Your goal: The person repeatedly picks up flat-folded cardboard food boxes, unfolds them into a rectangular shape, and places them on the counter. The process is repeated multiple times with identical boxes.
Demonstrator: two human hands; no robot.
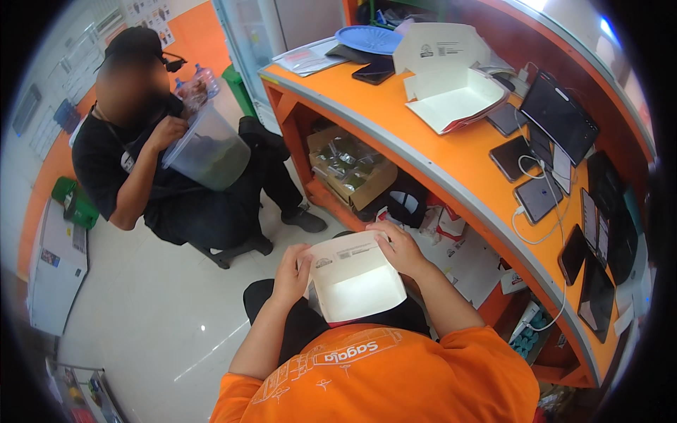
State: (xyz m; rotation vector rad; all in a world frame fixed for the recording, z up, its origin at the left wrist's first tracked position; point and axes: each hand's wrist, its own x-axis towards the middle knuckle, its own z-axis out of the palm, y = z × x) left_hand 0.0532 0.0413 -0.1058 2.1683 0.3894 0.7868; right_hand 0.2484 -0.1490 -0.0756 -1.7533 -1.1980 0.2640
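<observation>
On my lap rests a white cardboard food box (356, 289), opened up so that its bare inside and printed flap show. My left hand (291, 273) grips the box's left edge, thumb over the rim. At the far right corner my right hand (396, 248) pinches the upper flap. The fingers behind the card are hidden on both hands. A second open cardboard box (458, 99) of the same kind, with its lid raised, stands on the orange counter (395, 134) ahead to the right.
At the left a seated person (155, 141) holds a clear plastic tub (211, 151) with something green inside. Phones (536, 197), cables and a tablet (560, 116) cover the counter's right side. Beneath it sits a carton (352, 166) of packets. A blue plate (368, 40) lies farther back.
</observation>
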